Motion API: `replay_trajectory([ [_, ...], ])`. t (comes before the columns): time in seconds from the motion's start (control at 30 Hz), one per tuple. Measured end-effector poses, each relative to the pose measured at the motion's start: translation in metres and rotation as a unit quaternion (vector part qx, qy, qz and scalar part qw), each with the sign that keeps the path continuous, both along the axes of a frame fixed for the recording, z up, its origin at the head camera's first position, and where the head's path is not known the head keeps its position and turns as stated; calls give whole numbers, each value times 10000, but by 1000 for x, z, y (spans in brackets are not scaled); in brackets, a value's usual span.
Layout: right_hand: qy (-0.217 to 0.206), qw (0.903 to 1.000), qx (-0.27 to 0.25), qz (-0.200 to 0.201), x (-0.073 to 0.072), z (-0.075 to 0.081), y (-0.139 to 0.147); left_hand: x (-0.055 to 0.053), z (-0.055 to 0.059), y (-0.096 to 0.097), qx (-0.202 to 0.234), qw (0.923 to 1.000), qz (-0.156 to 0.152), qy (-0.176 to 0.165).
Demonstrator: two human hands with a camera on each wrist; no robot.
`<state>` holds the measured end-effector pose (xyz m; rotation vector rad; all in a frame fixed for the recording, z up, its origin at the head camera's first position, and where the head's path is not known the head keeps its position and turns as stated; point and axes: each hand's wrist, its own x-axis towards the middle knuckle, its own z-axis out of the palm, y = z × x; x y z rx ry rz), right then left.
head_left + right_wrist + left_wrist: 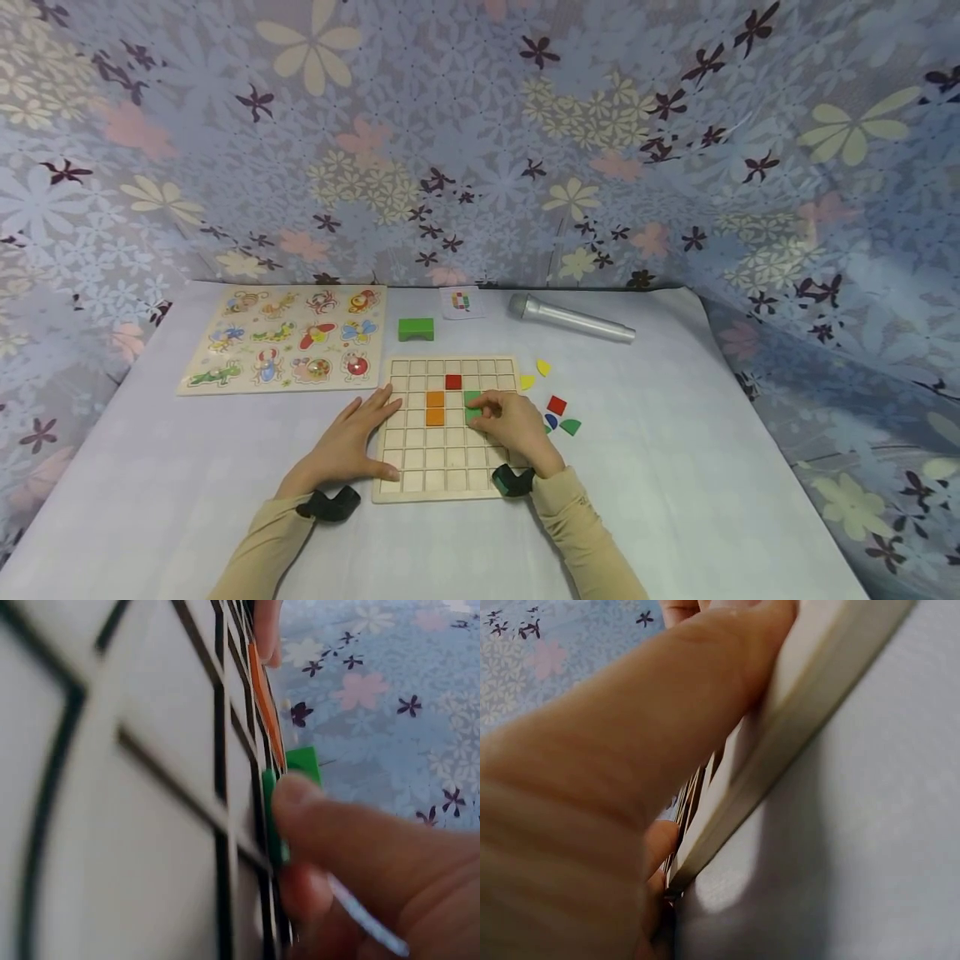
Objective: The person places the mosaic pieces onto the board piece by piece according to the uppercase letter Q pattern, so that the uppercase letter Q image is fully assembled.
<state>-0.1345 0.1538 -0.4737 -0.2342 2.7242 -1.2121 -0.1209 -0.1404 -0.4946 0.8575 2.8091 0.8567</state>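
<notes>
Green tile (471,415) is, in the head view, on the wooden board (442,497), a little right of its middle (whether it sits fully in its square, I cannot tell). The right hand (517,425) pinches it between thumb and finger; the second green tile (472,397) lies just beside, toward the far edge. The left hand (348,446), spread wide and gripping nothing, rests on the board's left edge, its thumb near the near-left corner. Two orange tiles (435,417) and a red tile (453,382) lie farther left, the red one closer to the far edge. In the left wrist view, the thumb lies over the board's rim. In the right wrist view, the thumb touches the green tile; behind appears a green block (306,760).
</notes>
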Motion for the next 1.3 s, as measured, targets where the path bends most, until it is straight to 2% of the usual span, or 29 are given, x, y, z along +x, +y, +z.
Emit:
replay_trajectory([
  [0.07,-77,9995,-317,4,-2,0,6,0,-1,0,-41,9999,3,-100],
  [0.13,-161,9967,-762,-209,-4,0,14,0,-1,0,-79,9998,4,-196],
  [0.27,-178,9837,-1454,-1043,-10,-4,33,0,0,-2,-103,9996,7,-246],
  [0.37,-260,9742,-1653,-1515,-14,-8,46,-1,2,-3,-123,9997,-4,-223],
  [0.47,-331,9735,-1466,-1723,-16,-10,54,-1,3,-4,-159,9996,-34,-209],
  [0.57,-203,9792,-902,-1807,-17,-11,57,-1,3,-4,-123,9996,-47,-244],
  [0.67,43,9830,-556,-1750,-19,-12,57,0,3,-5,-105,9997,-23,-219],
  [0.83,367,9877,-267,-1496,-23,-9,55,0,0,-4,-117,9998,-15,-162],
  [1.07,41,9922,445,-1161,-27,-4,57,2,-1,-1,-69,9994,-17,-350],
  [1.17,78,9918,585,-1137,-30,-3,59,2,-1,-2,-79,9996,3,-275],
  [1.3,-41,9908,86,-1352,-34,-1,59,0,2,-2,-4,9998,-3,-210],
])
